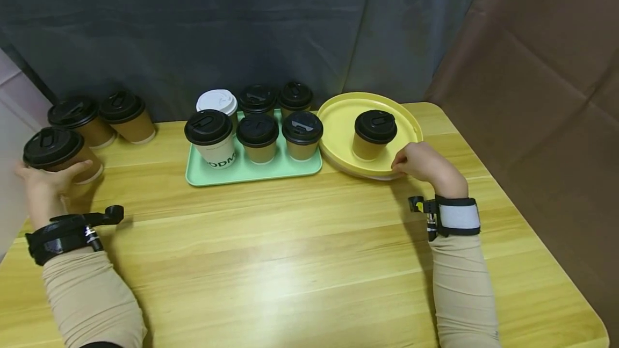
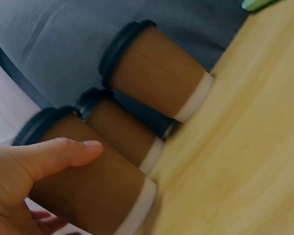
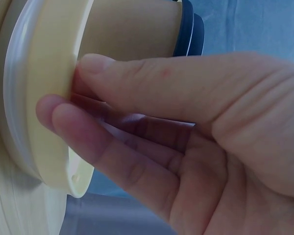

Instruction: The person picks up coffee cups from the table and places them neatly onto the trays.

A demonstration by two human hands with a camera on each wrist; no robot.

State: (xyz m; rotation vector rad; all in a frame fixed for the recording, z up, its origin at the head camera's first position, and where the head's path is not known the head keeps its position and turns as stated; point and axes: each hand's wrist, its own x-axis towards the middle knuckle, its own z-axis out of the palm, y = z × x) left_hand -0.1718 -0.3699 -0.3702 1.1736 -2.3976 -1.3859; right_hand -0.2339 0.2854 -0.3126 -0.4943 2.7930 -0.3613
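Head view: the left hand (image 1: 45, 184) grasps a brown cup (image 1: 87, 164) fitted with a black lid. Just beyond that hand stand two similar cups (image 1: 135, 129). To its right, between the hands, a green tray (image 1: 213, 178) carries six lidded cups (image 1: 261, 153) (one lid white, five black). The right hand (image 1: 427, 164) pinches the near rim of a yellow tray (image 1: 338, 136), which contains one black-lidded cup (image 1: 366, 149). Lids hide the cups' contents.

Left wrist view: the thumb (image 2: 68, 154) lies along the held cup's side; both neighbouring cups stand past it.

Right wrist view: thumb and fingertips meet the yellow rim, the tray's cup partly hidden behind them.
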